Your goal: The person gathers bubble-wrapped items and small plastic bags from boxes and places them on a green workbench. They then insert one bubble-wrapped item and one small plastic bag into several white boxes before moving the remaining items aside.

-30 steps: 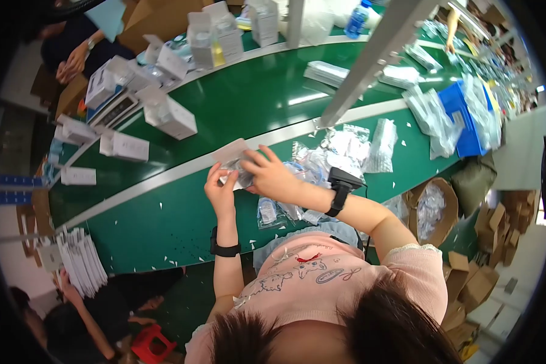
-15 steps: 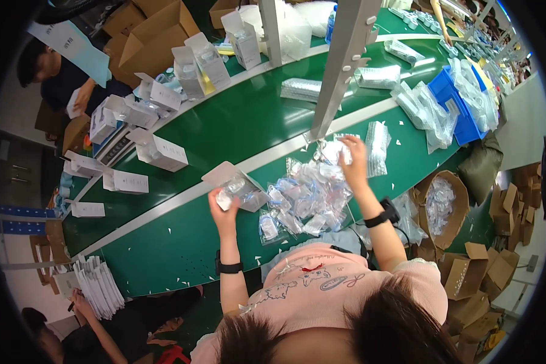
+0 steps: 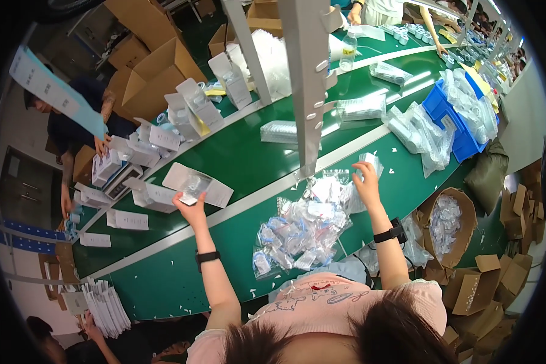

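My left hand (image 3: 191,209) grips the near end of a white carton (image 3: 215,191). The carton lies tilted over the green conveyor with its flap up, and a clear plastic-wrapped item shows at its mouth. My right hand (image 3: 367,185) is over a bubble-wrapped packet (image 3: 375,161), fingers bent and apart; whether they touch it I cannot tell. Left of that hand spreads a pile of small clear bags (image 3: 303,227) with white and blue contents, on the green table (image 3: 182,267).
Several open white cartons (image 3: 127,219) stand along the conveyor's left part. A metal post (image 3: 309,97) rises beyond the pile. A blue bin (image 3: 443,115) of bubble-wrapped packets is at the right. Co-workers sit at the left, and others' hands (image 3: 437,47) show far off.
My left hand has carried the carton left and away from me, from the table edge onto the conveyor. My right hand has come off the pile to the bubble-wrapped packet. The view has shifted.
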`<move>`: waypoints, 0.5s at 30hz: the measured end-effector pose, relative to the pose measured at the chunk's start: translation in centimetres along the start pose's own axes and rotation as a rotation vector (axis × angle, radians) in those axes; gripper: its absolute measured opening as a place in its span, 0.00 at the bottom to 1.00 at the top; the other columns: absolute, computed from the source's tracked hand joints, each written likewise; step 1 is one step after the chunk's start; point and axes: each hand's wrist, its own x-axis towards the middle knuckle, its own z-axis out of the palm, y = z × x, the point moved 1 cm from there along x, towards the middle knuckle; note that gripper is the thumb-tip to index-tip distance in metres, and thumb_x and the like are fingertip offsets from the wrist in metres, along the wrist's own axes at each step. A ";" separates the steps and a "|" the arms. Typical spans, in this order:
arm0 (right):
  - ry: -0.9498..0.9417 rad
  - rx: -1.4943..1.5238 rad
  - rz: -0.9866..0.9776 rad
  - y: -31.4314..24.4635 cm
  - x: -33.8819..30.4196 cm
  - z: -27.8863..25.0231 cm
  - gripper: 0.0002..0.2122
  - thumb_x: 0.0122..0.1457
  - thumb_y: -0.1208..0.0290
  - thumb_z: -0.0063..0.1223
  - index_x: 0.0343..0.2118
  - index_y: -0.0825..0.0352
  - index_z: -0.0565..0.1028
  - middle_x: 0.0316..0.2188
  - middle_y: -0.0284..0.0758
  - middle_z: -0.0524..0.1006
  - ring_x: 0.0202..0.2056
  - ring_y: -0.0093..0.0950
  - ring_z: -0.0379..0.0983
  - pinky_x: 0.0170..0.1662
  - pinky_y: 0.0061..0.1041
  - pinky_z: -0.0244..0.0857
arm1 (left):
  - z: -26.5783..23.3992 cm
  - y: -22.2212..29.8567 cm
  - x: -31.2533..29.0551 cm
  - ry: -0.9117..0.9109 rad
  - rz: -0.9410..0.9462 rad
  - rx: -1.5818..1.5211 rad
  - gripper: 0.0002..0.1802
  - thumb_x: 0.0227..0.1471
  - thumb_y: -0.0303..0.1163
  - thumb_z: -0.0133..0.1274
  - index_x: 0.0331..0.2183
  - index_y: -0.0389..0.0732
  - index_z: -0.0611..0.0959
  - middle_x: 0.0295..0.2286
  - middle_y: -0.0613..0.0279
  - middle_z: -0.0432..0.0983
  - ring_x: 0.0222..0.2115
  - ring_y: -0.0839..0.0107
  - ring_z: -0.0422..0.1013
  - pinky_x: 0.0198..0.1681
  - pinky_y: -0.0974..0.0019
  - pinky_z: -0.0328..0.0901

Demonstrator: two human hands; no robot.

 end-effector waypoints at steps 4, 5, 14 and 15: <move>-0.161 0.029 -0.138 -0.4 3.8 2.2 0.15 0.41 0.78 0.50 0.36 0.65 0.71 0.38 0.40 0.67 0.44 0.39 0.61 0.47 0.31 0.56 | 1.1 -4.2 2.7 -0.005 0.042 -0.002 0.42 0.32 0.31 0.64 0.47 0.38 0.57 0.44 0.52 0.57 0.44 0.60 0.58 0.47 0.63 0.56; -0.202 0.009 -0.186 -0.6 5.6 2.8 0.16 0.41 0.78 0.51 0.37 0.65 0.71 0.39 0.40 0.66 0.44 0.39 0.60 0.47 0.32 0.56 | 1.6 -3.1 2.5 0.055 0.064 -0.094 0.44 0.34 0.31 0.63 0.49 0.37 0.55 0.47 0.50 0.54 0.46 0.60 0.56 0.50 0.62 0.52; -0.776 0.612 -0.330 4.1 14.4 25.7 0.27 0.40 0.64 0.55 0.47 0.62 0.65 0.47 0.40 0.62 0.47 0.46 0.57 0.43 0.52 0.56 | 3.9 -1.8 -13.3 -0.017 -0.163 0.222 0.51 0.33 0.41 0.63 0.53 0.36 0.51 0.54 0.40 0.39 0.55 0.49 0.41 0.56 0.51 0.39; -0.771 0.612 -0.329 6.0 15.0 27.2 0.27 0.40 0.64 0.55 0.47 0.62 0.65 0.47 0.40 0.62 0.47 0.46 0.57 0.43 0.52 0.56 | 4.1 -1.6 -16.2 -0.135 -0.247 0.339 0.53 0.30 0.44 0.64 0.53 0.40 0.52 0.54 0.41 0.38 0.55 0.46 0.39 0.55 0.48 0.39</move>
